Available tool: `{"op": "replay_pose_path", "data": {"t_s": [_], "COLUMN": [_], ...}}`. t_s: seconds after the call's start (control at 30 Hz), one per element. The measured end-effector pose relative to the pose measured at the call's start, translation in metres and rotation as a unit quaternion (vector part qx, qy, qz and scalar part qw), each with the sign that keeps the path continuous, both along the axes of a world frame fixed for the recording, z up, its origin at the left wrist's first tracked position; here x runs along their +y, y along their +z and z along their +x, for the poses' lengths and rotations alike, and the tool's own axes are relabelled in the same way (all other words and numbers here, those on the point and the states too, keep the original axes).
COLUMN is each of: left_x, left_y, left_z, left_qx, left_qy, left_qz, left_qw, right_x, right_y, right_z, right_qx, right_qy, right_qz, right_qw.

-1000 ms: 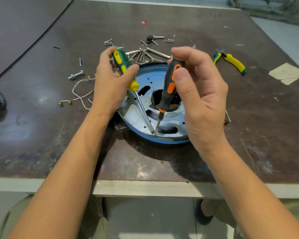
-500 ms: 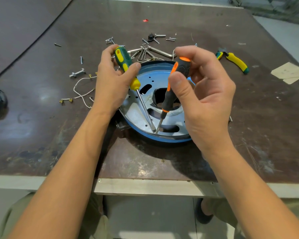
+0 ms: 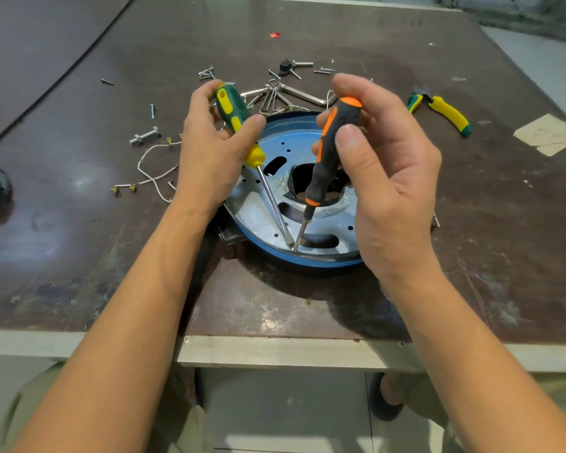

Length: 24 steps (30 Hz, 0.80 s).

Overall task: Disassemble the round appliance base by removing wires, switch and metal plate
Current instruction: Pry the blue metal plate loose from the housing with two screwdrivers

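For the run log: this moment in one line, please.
left hand grips green-yellow screwdriver | right hand grips black-orange screwdriver | both tips at metal plate, front rim

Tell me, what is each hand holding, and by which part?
The left hand grips a green and yellow screwdriver by its handle; the right hand pinches a black and orange screwdriver by its handle.

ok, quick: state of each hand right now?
Left hand: grips the green-and-yellow screwdriver, tip at the metal plate's near edge.
Right hand: pinches the black-and-orange screwdriver, tip beside the other.
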State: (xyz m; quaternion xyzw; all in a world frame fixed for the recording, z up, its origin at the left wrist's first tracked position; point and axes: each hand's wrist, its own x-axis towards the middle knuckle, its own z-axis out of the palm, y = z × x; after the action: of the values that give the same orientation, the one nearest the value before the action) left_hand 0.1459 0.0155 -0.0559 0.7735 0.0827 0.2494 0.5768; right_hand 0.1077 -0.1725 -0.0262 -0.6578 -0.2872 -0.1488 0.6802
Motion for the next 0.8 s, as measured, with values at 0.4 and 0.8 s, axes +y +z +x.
{"op": "replay_pose_path", "data": {"t_s": [0.4,0.8], "left_x": [-0.0014,-0.0012], "left_y": [0.003,0.004], "left_z": [-0.0018,-0.0019], "left_qx": [0.005,0.003], "left_qy": [0.002,0.004], "left_qz": [-0.001,-0.005], "left_qw": [1.0,1.0], "right_x": [0.0014,0.0006], "right_y": [0.0001,-0.0002], "right_z": [-0.0008,0.0051], "right_qx": [-0.001,0.01], "right_qy": [0.002,0.013], "right_qz": [0.014,-0.014], "right_qw": [1.0,1.0]}}
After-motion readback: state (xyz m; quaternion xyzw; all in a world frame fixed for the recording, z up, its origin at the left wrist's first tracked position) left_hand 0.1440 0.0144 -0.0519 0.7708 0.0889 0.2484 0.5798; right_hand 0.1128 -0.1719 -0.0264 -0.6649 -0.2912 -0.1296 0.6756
